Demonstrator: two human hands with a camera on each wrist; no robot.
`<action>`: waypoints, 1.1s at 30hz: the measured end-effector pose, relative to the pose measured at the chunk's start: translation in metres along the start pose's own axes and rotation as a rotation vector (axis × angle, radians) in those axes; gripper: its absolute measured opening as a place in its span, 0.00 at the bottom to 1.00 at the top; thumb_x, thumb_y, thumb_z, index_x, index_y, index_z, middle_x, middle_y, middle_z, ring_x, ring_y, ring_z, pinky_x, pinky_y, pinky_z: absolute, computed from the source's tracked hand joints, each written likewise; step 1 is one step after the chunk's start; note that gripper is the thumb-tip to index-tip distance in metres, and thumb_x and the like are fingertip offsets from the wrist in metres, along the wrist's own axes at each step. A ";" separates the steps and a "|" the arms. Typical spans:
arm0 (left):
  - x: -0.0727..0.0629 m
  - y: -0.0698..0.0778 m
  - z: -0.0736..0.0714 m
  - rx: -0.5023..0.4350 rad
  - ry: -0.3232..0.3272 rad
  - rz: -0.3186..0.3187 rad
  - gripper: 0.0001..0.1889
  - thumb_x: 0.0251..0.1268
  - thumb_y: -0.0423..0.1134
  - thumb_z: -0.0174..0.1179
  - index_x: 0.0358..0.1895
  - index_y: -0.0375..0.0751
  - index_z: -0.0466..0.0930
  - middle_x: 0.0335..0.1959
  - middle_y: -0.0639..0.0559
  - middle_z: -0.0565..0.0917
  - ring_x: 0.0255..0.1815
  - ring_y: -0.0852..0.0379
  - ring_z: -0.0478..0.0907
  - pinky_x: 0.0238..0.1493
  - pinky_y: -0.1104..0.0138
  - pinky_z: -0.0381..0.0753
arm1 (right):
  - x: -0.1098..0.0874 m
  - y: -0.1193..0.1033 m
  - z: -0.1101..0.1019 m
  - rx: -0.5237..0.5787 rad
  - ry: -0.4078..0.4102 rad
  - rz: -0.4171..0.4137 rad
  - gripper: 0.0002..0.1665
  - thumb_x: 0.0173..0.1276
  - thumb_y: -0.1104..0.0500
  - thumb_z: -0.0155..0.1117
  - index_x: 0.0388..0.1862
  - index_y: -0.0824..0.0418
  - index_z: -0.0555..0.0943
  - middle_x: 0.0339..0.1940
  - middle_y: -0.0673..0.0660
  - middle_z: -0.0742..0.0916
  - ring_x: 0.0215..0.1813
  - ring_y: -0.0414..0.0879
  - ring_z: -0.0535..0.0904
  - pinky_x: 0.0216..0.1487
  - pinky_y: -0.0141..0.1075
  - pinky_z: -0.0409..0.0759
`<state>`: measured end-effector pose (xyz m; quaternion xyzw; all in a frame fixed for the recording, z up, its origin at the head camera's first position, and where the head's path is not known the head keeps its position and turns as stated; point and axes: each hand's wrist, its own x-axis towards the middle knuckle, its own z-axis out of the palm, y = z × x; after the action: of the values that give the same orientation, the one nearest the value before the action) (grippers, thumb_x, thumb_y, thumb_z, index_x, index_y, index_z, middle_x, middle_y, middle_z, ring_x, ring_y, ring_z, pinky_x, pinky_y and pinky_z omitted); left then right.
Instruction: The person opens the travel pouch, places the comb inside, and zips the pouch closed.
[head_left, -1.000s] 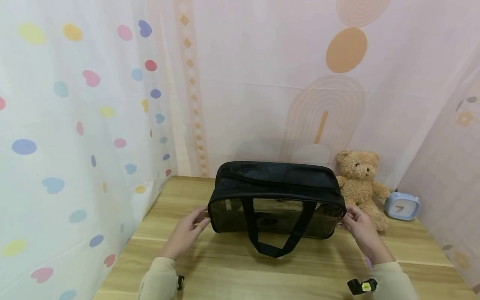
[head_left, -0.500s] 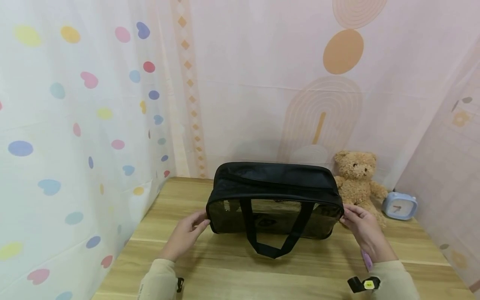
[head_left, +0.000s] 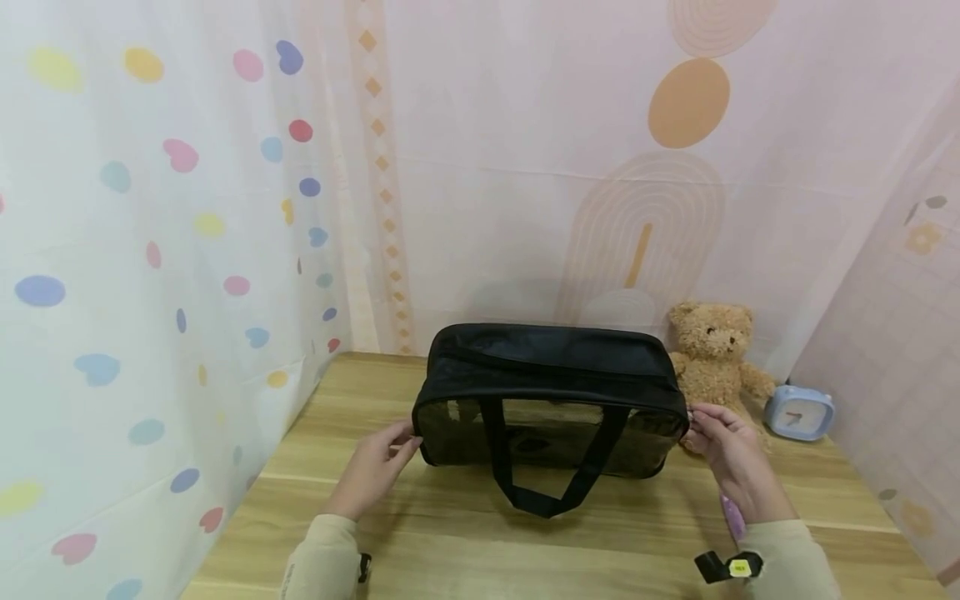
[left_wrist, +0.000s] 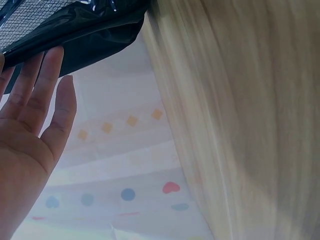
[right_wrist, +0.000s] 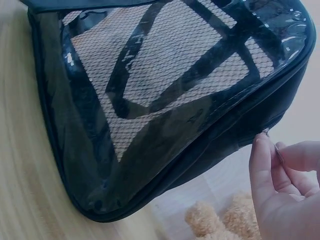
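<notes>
A black bag with see-through sides stands on the wooden table, its black strap handle hanging down in front. At the bag's left end is my left hand; in the left wrist view its nearly straight fingers touch the black edge, thumb apart. My right hand is at the opposite end. There, in the right wrist view, thumb and fingers pinch a small metal zipper pull by the bag's side. The top looks closed from the head view.
A brown teddy bear sits behind the bag's right end, beside a light blue alarm clock. Partly under my right wrist lies a purple object. Patterned curtains hang behind and along the sides of the table.
My right hand has shifted slightly at the bag's right end, and its thumb and fingers have come together. The left hand and the bag stay nearly where they were.
</notes>
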<state>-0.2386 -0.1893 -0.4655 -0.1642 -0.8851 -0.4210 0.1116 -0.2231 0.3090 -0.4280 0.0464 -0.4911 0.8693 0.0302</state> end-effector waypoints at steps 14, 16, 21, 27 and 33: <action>-0.001 0.003 0.000 0.011 0.008 -0.026 0.12 0.74 0.34 0.61 0.56 0.47 0.85 0.52 0.52 0.87 0.50 0.53 0.84 0.49 0.55 0.84 | -0.002 -0.009 0.005 0.065 -0.002 0.011 0.17 0.79 0.70 0.52 0.40 0.63 0.89 0.36 0.56 0.90 0.39 0.44 0.88 0.45 0.31 0.84; -0.001 0.003 0.000 0.012 0.002 -0.029 0.12 0.74 0.34 0.61 0.56 0.47 0.86 0.52 0.52 0.87 0.50 0.53 0.84 0.49 0.55 0.84 | -0.003 -0.010 0.006 0.065 0.001 0.011 0.17 0.79 0.70 0.52 0.40 0.63 0.89 0.36 0.56 0.90 0.38 0.44 0.88 0.44 0.31 0.84; 0.000 0.004 0.002 0.010 -0.007 -0.020 0.12 0.75 0.35 0.60 0.56 0.47 0.85 0.53 0.52 0.87 0.52 0.53 0.84 0.51 0.55 0.84 | -0.003 -0.011 0.007 0.070 -0.004 -0.026 0.16 0.79 0.70 0.52 0.40 0.64 0.88 0.36 0.57 0.90 0.39 0.44 0.88 0.44 0.32 0.84; 0.001 0.005 0.002 0.003 0.003 -0.026 0.11 0.75 0.34 0.60 0.55 0.48 0.86 0.52 0.53 0.87 0.51 0.53 0.84 0.51 0.55 0.84 | -0.002 -0.013 0.009 0.111 -0.041 -0.048 0.17 0.79 0.72 0.50 0.41 0.66 0.88 0.37 0.59 0.90 0.40 0.46 0.88 0.45 0.33 0.85; -0.001 0.003 0.001 0.012 0.016 -0.014 0.11 0.74 0.33 0.61 0.54 0.47 0.86 0.51 0.53 0.87 0.50 0.53 0.84 0.50 0.56 0.84 | -0.002 -0.015 0.010 0.123 -0.070 -0.060 0.18 0.79 0.72 0.49 0.42 0.67 0.88 0.37 0.59 0.90 0.41 0.47 0.88 0.46 0.33 0.85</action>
<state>-0.2366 -0.1864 -0.4640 -0.1540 -0.8878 -0.4178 0.1168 -0.2188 0.3076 -0.4105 0.0934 -0.4359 0.8944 0.0361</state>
